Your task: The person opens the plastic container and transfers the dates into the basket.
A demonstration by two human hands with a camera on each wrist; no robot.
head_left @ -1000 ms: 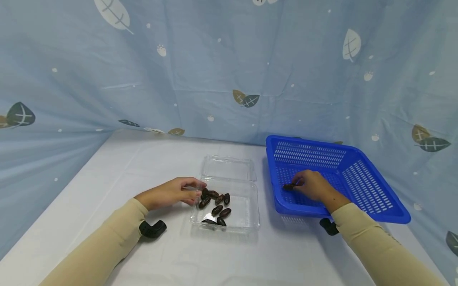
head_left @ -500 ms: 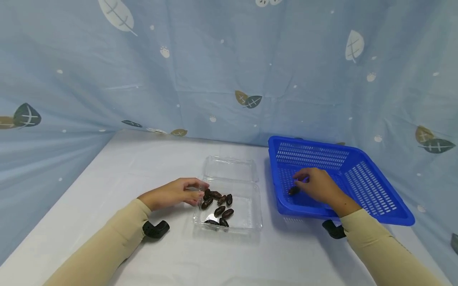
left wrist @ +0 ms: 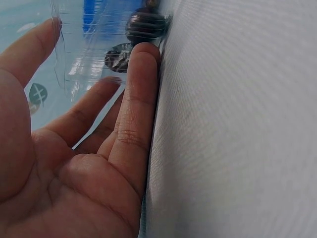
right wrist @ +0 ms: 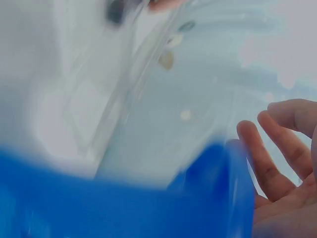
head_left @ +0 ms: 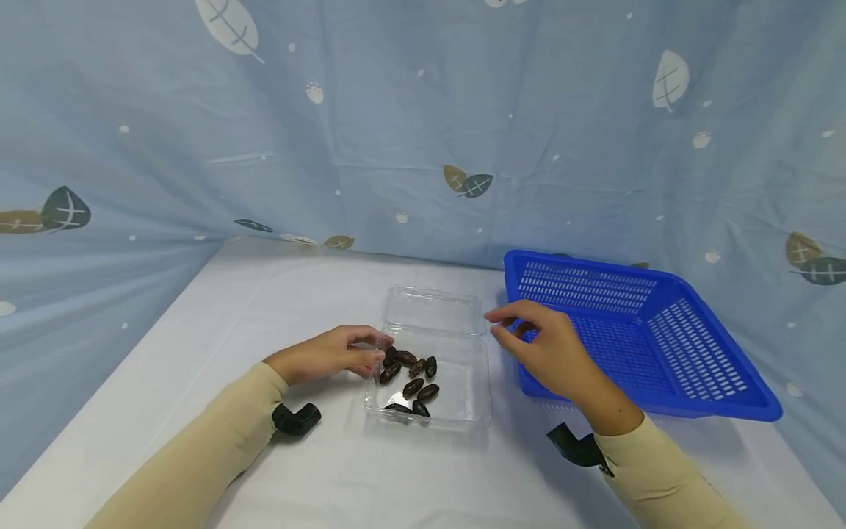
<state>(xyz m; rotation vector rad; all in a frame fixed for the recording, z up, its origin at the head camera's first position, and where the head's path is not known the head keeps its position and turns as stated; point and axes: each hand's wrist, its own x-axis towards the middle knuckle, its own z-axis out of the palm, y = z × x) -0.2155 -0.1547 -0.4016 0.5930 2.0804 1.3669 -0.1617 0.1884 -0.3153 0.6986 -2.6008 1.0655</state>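
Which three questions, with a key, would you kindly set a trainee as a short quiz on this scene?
1. True or false: the clear container has its lid open.
2. Fill in the gap: in the head view, the blue basket stands to the ___ of the clear container.
3. Which hand is nearer the dark oval fruits in the clear container?

Key:
1. True.
2. Right.
3. The left hand, which is at the clear container's left side.

Right hand has moved left, seemingly past the blue basket's rim.
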